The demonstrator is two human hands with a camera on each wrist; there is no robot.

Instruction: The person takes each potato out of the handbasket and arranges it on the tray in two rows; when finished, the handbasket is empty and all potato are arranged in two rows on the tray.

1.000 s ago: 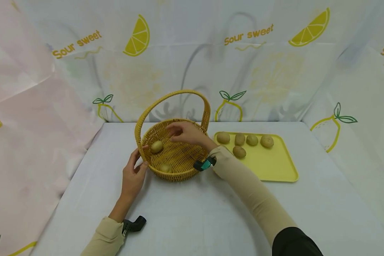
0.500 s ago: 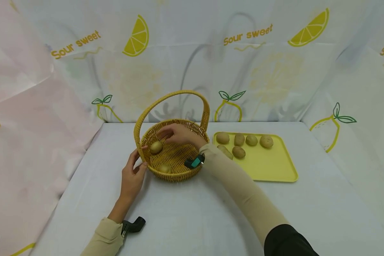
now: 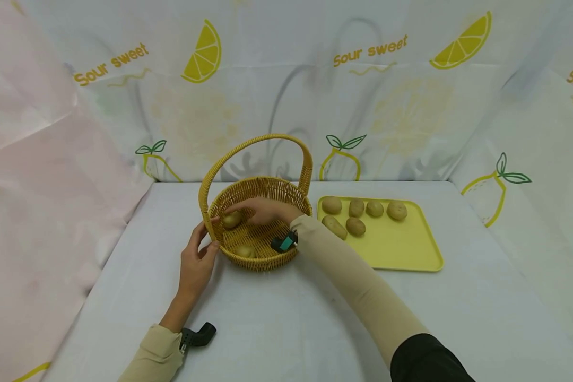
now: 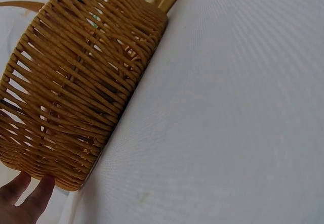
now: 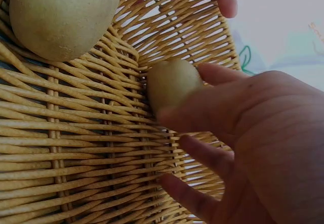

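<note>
The white tabletop [image 3: 277, 318] carries a woven basket [image 3: 262, 265] near its far edge, left of middle, and a yellow tray [image 3: 401, 249] to the basket's right. The left hand [image 3: 197, 268] grips the basket at its left rim by the foot of the handle. The right hand [image 3: 262, 209] reaches inside, thumb and forefinger on either side of the first potato [image 5: 172, 82], other fingers spread; whether it is firmly pinched I cannot tell. That potato lies by the basket's left wall, a second potato [image 3: 245, 251] inside the near rim. Six potatoes [image 3: 355, 227] show on the tray, four along its far edge, two nearer its left edge. The step looks like taking hold of or settling the first potato; the next move probably calls for a sure pinch if lifting, with the basket held steady.
</note>
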